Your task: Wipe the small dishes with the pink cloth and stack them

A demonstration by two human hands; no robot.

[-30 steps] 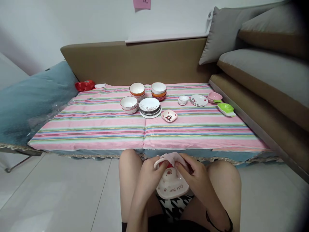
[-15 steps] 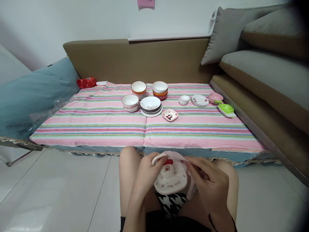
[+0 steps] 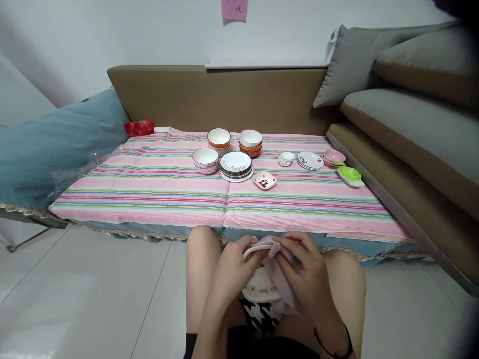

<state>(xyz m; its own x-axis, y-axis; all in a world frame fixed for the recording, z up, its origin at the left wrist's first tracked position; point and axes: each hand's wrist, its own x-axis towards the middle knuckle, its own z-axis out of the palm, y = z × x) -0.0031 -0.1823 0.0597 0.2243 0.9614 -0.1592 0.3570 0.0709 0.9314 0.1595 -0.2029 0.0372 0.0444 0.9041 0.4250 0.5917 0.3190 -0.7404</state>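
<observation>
Gripped at its rim by the left hand (image 3: 235,262), the dish (image 3: 258,288) is over the lap, the right hand (image 3: 307,264) pinching a cloth (image 3: 281,279) against that rim. Beyond lies a striped sheet (image 3: 149,187) bearing stacked bowls (image 3: 205,158) and plates (image 3: 236,162), before a brown backrest (image 3: 262,99) and white wall (image 3: 149,32). Since half a second ago, the right hand has moved inward and the cloth now hides the dish's red patch.

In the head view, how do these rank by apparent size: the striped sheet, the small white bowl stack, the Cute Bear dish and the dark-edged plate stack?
1. Striped sheet
2. Cute Bear dish and dark-edged plate stack: unsure, as the dish is nearer and partly covered
3. Small white bowl stack
</observation>
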